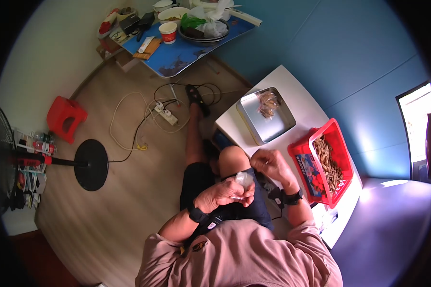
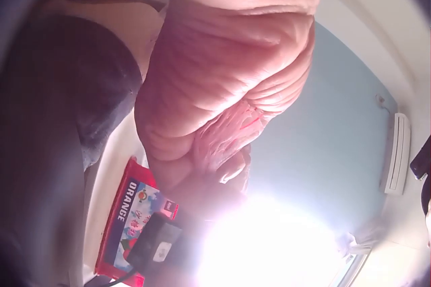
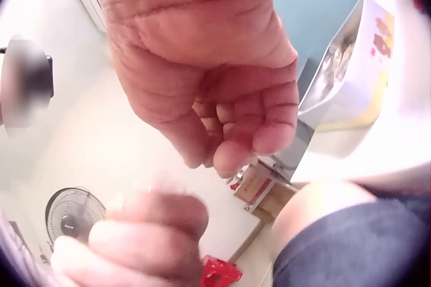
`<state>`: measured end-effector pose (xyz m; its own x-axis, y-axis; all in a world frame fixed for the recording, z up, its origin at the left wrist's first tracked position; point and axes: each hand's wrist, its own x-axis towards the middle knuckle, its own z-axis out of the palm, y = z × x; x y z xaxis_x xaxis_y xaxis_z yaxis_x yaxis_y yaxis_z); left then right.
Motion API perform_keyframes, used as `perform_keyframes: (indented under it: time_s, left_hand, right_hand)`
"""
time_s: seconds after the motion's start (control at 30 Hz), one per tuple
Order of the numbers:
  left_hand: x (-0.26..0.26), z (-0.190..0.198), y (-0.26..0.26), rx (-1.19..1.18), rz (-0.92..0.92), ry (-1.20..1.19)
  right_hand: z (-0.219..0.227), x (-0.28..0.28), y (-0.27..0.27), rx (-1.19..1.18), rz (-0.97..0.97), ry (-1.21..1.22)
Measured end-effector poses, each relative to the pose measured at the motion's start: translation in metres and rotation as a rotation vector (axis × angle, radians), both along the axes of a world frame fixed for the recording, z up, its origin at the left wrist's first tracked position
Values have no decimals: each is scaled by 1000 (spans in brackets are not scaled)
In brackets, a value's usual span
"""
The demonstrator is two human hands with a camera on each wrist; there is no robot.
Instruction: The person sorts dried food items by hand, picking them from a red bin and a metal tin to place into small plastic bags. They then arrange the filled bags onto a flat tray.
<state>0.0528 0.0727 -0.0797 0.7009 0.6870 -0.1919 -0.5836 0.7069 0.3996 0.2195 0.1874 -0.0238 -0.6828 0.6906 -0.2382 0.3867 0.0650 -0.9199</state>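
Note:
My left hand [image 1: 224,193] grips a small clear plastic bag [image 1: 244,180] above my lap, its crumpled top standing out past the thumb. In the left wrist view the palm is folded round the bag's clear film [image 2: 232,132]. My right hand [image 1: 274,167] hovers just beyond it, over the knee. Its fingers curl loosely towards the thumb, and nothing shows between them in the right wrist view. To the right, a red basket [image 1: 341,132] holds many thin brown dried pieces [image 1: 326,160]. Farther back, a filled clear bag [image 1: 268,104] lies in a square tin [image 1: 285,128].
The basket and tin stand on a white table [image 1: 285,79] beside my right knee. A blue folding table [image 1: 170,64] at the back carries bowls and a paper cup [image 1: 168,33]. On the floor are a power strip [image 1: 165,115] with cables, a red stool [image 1: 66,117] and a fan base [image 1: 91,164].

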Motion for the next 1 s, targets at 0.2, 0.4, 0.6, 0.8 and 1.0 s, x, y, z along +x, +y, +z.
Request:
perform_keyframes:
  time_s: [0.2,0.4,0.6,0.8,1.0]
  left_hand:
    - [-15,-18,13,-125,130,-58]
    - [-28,-28,28,-166,169,-67]
    - [-34,-31,36,-213,150,-68]
    - [-36,-30,35,-254,302,-64]
    - [-46,-25,46,-144,524,37]
  right_hand:
    - [-17,4,101,674,-290,-359]
    - [-74,12,147,630,-326,-641]
    - [-68,4,145,578,-287,-640]
    - [-76,19,141,221,-322,-277]
    - [-39,15,119,-106,-403,143]
